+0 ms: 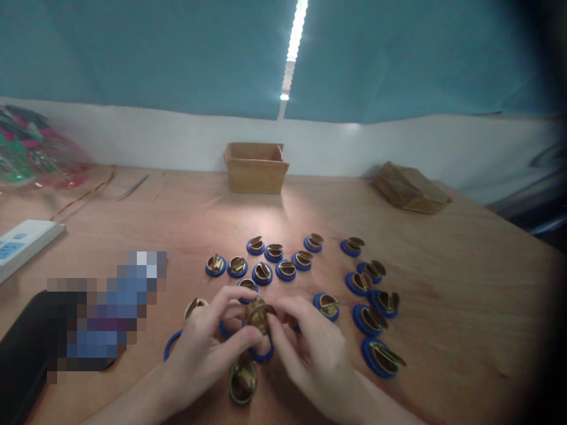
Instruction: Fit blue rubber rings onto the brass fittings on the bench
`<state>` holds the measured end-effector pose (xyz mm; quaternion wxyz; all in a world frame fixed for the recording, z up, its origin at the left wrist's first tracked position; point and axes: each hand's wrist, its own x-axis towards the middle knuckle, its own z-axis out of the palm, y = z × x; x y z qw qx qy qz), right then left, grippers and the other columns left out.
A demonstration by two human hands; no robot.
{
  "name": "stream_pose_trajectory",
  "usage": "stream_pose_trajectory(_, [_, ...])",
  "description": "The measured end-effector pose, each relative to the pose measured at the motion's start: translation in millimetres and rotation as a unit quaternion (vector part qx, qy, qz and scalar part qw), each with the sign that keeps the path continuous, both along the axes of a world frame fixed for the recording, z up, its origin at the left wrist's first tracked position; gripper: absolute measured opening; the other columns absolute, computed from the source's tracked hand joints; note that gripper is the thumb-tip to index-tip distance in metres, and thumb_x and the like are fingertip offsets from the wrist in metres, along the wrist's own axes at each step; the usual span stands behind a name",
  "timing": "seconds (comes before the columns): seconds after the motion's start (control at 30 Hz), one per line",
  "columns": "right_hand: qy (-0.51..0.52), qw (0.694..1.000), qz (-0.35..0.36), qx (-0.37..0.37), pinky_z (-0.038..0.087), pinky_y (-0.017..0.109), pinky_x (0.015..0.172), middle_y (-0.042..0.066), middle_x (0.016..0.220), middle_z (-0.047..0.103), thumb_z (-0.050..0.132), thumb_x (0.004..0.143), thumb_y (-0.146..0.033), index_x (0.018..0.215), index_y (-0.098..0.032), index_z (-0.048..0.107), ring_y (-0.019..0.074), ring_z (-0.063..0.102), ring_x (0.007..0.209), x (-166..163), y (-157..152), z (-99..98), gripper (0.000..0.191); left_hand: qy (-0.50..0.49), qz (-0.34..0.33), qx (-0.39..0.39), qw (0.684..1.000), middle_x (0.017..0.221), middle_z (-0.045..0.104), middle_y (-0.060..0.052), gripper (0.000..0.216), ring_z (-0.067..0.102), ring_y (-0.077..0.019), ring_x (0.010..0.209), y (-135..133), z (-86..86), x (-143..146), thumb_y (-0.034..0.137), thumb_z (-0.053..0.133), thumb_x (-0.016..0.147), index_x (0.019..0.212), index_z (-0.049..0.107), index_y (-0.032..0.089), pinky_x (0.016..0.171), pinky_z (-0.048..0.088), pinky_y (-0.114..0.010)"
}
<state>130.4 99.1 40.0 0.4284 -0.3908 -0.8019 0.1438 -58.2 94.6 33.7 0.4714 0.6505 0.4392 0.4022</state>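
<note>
My left hand (207,342) pinches a small round brass-coloured metal piece (256,316) between thumb and fingers. From the other side, the thumb and fingertips of my right hand (312,348) close on the same piece. Blue rings (262,353) lie below and behind my fingers, partly hidden. Nearest my wrists rests a brass piece with a raised flap (243,382), no blue ring showing around it. Beyond and to the right of my hands are several similar brass pieces set in blue rings (263,273), their flaps tilted up.
An open cardboard box (257,177) stands at the back of the wooden table (465,307); a flattened brown carton (411,188) lies farther right. Leftward are tweezers (134,188), a white power strip (27,245), a blurred-out phone-like object (110,319) and clear plastic things (39,153).
</note>
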Motion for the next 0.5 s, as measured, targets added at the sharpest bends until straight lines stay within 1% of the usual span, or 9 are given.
stream_pose_trajectory(0.07, [0.000, 1.000, 0.003, -0.017, 0.051, 0.026, 0.063, 0.003, 0.087, 0.067, 0.054, 0.091, -0.006, 0.107, -0.018, 0.055, 0.0137, 0.064, 0.071, 1, 0, 0.8, 0.020, 0.041, -0.001, 0.049, 0.998, 0.093, 0.074, 0.000, 0.037, 0.072, -0.0156, 0.080, 0, -1.7, -1, 0.024, 0.066, 0.088, 0.123, 0.051, 0.027, 0.067, 0.057, -0.023])
stream_pose_trajectory(0.13, [0.000, 1.000, 0.005, -0.025, 0.051, 0.026, 0.065, 0.003, 0.087, 0.067, 0.053, 0.091, -0.006, 0.106, -0.017, 0.056, 0.0142, 0.065, 0.074, 1, 0, 1.9, 0.019, 0.099, -0.002, 0.113, 0.989, 0.096, 0.073, 0.000, 0.045, 0.069, -0.0148, 0.077, 0, -3.9, -1, 0.024, 0.068, 0.087, 0.128, 0.051, 0.029, 0.070, 0.056, -0.025])
stream_pose_trajectory(0.2, [-0.005, 1.000, 0.001, -0.025, 0.052, 0.026, 0.067, 0.004, 0.087, 0.068, 0.053, 0.092, -0.006, 0.106, -0.017, 0.058, 0.0148, 0.066, 0.075, 2, 1, 2.6, 0.018, 0.134, -0.014, 0.172, 0.976, 0.100, 0.072, -0.002, 0.054, 0.068, -0.0158, 0.081, 1, -6.4, -2, 0.024, 0.070, 0.085, 0.134, 0.048, 0.028, 0.075, 0.056, -0.027])
stream_pose_trajectory(0.27, [-0.018, 1.000, -0.002, -0.019, 0.054, 0.027, 0.067, 0.005, 0.087, 0.069, 0.053, 0.092, -0.007, 0.106, -0.016, 0.059, 0.0157, 0.067, 0.074, 3, 2, 2.7, 0.018, 0.142, -0.036, 0.215, 0.966, 0.103, 0.072, -0.004, 0.060, 0.066, -0.0184, 0.089, 3, -8.8, -2, 0.023, 0.070, 0.086, 0.140, 0.043, 0.026, 0.080, 0.055, -0.030])
stream_pose_trajectory(0.37, [-0.037, 0.999, 0.002, -0.005, 0.055, 0.029, 0.067, 0.006, 0.086, 0.070, 0.051, 0.093, -0.008, 0.105, -0.015, 0.060, 0.0170, 0.068, 0.075, 5, 3, 2.7, 0.017, 0.144, -0.053, 0.247, 0.957, 0.107, 0.072, -0.006, 0.059, 0.065, -0.0205, 0.096, 4, -11.9, -2, 0.017, 0.064, 0.089, 0.143, 0.041, 0.024, 0.082, 0.054, -0.032])
stream_pose_trajectory(0.5, [-0.057, 0.998, 0.016, 0.018, 0.057, 0.029, 0.068, 0.007, 0.089, 0.073, 0.050, 0.095, -0.010, 0.109, -0.014, 0.060, 0.0176, 0.070, 0.078, 5, 3, 3.3, 0.017, 0.143, -0.049, 0.260, 0.954, 0.106, 0.071, -0.006, 0.054, 0.063, -0.0200, 0.097, 5, -12.4, -1, 0.009, 0.059, 0.090, 0.140, 0.045, 0.023, 0.082, 0.054, -0.031])
